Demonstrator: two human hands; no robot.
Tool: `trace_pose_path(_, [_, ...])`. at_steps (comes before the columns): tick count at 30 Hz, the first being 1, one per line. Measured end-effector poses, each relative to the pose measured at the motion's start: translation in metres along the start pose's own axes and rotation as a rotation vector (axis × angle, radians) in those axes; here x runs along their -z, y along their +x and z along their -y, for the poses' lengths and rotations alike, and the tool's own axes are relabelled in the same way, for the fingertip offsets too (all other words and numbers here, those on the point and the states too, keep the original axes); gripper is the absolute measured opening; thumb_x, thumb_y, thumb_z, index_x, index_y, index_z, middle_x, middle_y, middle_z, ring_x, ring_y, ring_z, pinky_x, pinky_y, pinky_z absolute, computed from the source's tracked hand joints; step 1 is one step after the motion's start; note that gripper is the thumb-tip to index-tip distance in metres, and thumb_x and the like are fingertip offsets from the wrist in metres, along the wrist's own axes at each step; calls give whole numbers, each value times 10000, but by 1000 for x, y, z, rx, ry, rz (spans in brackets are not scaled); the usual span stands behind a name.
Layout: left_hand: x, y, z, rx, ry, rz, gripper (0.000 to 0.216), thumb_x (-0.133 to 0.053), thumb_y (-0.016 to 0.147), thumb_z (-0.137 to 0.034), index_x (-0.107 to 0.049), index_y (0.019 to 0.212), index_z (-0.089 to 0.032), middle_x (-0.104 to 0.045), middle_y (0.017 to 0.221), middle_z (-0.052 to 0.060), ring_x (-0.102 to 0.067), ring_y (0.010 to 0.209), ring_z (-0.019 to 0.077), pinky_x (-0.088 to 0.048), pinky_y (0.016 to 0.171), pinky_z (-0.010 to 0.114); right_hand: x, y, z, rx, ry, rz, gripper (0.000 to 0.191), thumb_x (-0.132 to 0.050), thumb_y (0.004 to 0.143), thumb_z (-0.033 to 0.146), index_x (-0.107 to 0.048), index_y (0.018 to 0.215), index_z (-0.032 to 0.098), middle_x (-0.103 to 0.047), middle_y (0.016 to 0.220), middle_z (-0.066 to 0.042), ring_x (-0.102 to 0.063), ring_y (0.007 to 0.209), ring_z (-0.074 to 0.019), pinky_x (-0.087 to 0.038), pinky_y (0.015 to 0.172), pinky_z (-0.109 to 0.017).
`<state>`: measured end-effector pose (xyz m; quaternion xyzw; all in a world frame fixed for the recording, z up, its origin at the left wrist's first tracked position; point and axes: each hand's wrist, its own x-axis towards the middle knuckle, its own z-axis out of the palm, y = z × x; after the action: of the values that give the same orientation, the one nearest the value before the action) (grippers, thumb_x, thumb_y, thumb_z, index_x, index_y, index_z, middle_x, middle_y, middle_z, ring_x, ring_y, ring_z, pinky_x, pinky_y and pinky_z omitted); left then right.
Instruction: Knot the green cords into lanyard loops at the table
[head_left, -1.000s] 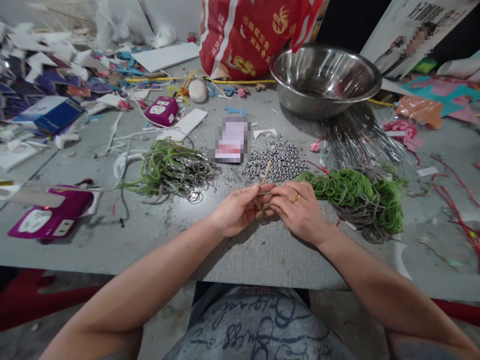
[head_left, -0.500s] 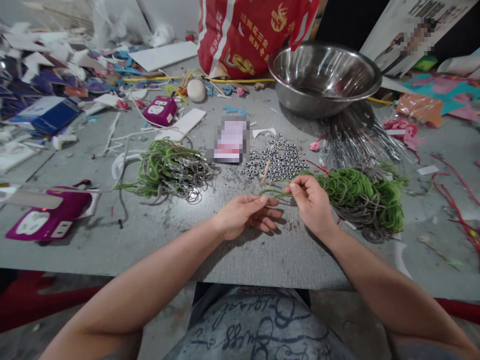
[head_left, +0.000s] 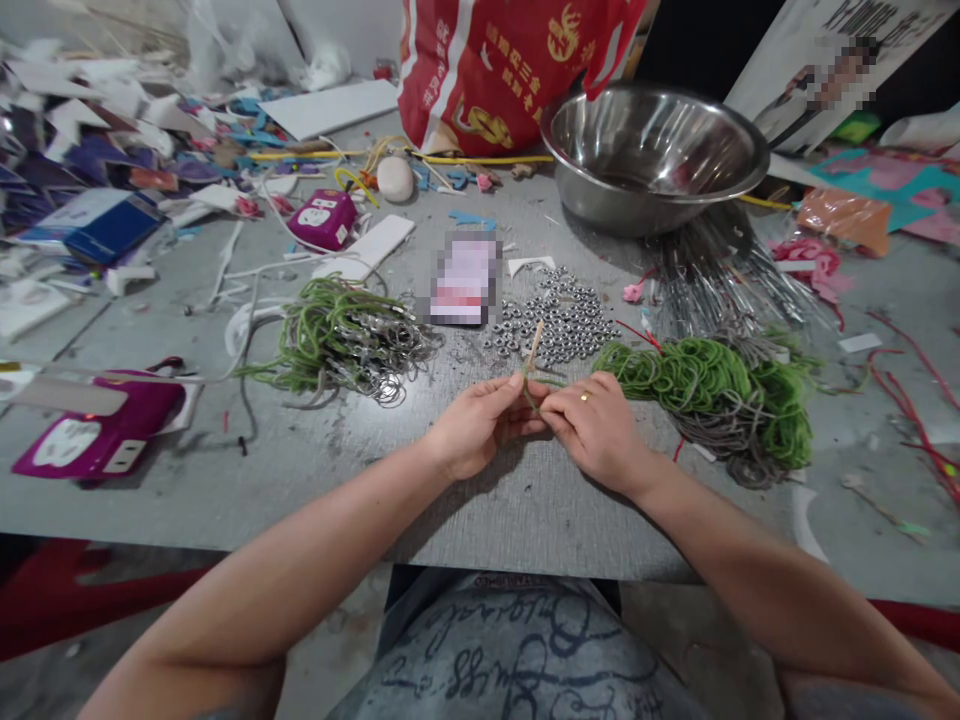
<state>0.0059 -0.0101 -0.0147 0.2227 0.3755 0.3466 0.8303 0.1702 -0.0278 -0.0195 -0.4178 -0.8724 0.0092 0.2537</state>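
The tabletop (head_left: 465, 520) runs out of view sideways; the red bag (head_left: 517, 75) is cut off above. The left hand (head_left: 480, 425) and right hand (head_left: 598, 428) pinch a green cord (head_left: 530, 398) between them, fingers partly hiding it; beyond, silvery beads (head_left: 574, 322) look indistinct.

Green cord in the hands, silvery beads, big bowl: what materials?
Green cord: probably textile fibre, matte; it bends softly and shows no shine. Weave too small to tell.
Silvery beads: glossy; bright highlights suggest metal, but metal-coated plastic is possible.
Bowl: polished metal, likely stainless steel, going by the streaky reflections inside.
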Motion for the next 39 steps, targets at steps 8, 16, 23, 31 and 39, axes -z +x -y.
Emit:
trace_pose_path(8, [0,0,0,-73,-45,8,251,-555,845,-258,-614,650,-112,-648,659,37,-600,639,97,-485,644,212,-1,-1,2,135,-90,32,255,-420,921,217,-595,743,167,-641,659,-2,-534,663,-158,-262,709,-311])
trace_pose_path(16, [-2,-1,-1,-56,27,-57,290,-546,841,-324,-499,612,-153,-664,712,42,-576,614,100,-442,582,205,0,-1,5,148,-89,47,227,-441,913,212,-625,790,167,-661,681,-1,-529,668,-158,-270,697,-322])
trace_pose_path(23, [-2,-2,0,-139,71,-92,316,-517,856,-349,-452,612,-159,-508,534,-23,-489,504,76,-421,527,189,1,-2,7,65,32,-94,145,-512,878,283,-628,849,200,-674,842,-29,-563,776,-172,-345,733,-333])
trace_pose_path(31, [-2,-9,6,-34,192,41,483,-323,846,-632,-529,935,-204,-214,481,-96,-93,377,50,-93,364,173,-2,-4,1,-191,416,-137,253,-533,855,407,-578,1022,223,-640,960,-62,-576,920,-200,-461,763,-349])
trace_pose_path(39, [-5,-10,12,-119,265,3,732,-294,796,-711,-411,1326,-220,-325,491,-66,-212,377,63,-131,387,200,-5,-3,4,-171,521,-26,396,-555,814,491,-578,1091,210,-634,1009,-86,-572,943,-206,-478,777,-377])
